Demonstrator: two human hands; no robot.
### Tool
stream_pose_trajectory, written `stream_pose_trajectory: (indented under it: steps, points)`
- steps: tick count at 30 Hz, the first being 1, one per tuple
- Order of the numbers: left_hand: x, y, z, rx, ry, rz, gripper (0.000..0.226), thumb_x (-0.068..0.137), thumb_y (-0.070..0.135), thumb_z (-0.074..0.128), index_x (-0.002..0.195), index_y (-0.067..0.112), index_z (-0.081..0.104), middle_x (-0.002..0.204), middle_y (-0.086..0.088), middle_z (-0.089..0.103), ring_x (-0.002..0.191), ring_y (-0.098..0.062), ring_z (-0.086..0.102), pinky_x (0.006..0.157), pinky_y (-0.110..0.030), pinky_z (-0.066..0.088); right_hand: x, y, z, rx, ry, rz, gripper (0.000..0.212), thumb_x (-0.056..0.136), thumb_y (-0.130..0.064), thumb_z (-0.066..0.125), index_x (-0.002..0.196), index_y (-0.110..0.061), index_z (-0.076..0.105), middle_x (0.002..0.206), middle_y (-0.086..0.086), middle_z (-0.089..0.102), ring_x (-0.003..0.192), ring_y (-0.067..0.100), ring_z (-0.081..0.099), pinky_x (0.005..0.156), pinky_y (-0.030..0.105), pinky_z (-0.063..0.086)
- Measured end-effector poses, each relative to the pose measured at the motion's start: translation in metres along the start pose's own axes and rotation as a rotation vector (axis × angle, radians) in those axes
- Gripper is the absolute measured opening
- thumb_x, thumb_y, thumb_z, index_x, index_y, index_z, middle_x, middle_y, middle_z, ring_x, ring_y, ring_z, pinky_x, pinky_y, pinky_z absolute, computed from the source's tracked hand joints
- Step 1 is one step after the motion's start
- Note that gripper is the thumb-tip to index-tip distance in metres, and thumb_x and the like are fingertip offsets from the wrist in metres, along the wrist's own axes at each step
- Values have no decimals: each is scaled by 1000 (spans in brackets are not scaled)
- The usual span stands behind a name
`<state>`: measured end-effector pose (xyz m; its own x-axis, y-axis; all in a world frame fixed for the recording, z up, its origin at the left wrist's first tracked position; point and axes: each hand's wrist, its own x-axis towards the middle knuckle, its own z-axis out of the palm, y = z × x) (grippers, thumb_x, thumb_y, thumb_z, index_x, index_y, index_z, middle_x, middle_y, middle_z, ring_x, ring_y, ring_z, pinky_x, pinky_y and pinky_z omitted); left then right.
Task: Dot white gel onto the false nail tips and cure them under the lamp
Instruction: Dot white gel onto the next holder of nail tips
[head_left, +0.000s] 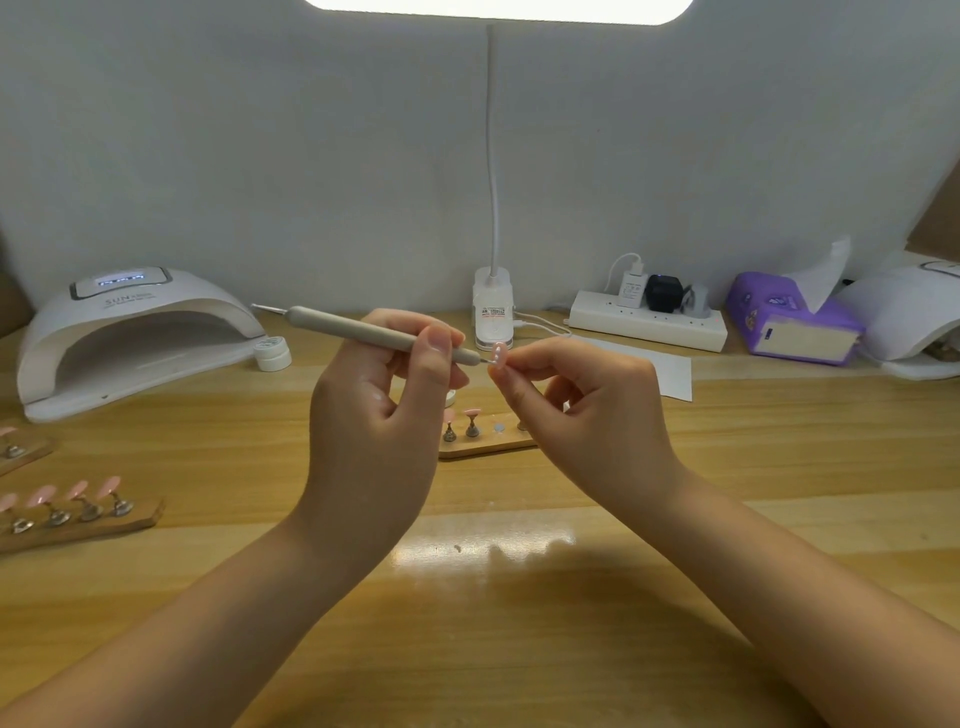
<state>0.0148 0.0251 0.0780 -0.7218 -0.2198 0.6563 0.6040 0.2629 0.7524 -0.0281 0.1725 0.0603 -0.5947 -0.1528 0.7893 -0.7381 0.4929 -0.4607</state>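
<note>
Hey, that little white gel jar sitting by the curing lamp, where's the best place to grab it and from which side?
Grip the white gel jar by its round side wall, coming from above and the right. It is short, round and upright, so thumb and fingers can span it. The curing lamp stands close on its left, while the table to its right looks freer. The left hand holding the dotting tool is nearest.

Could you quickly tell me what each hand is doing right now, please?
Left hand: grips the dotting pen.
Right hand: pinches a pink nail tip.
</note>
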Motion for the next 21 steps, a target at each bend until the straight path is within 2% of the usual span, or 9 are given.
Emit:
stream_pose_trajectory:
  steps: [21]
  points:
    - [-1,1,1,-5,3,4,16,94,27,49,88,21,62,79,3,66,68,-10,62,57,-16,50,0,0,0,5,2,4,16,88,-28,66,92,-16,75,76,-18,64,52,15,59,50,34,50]
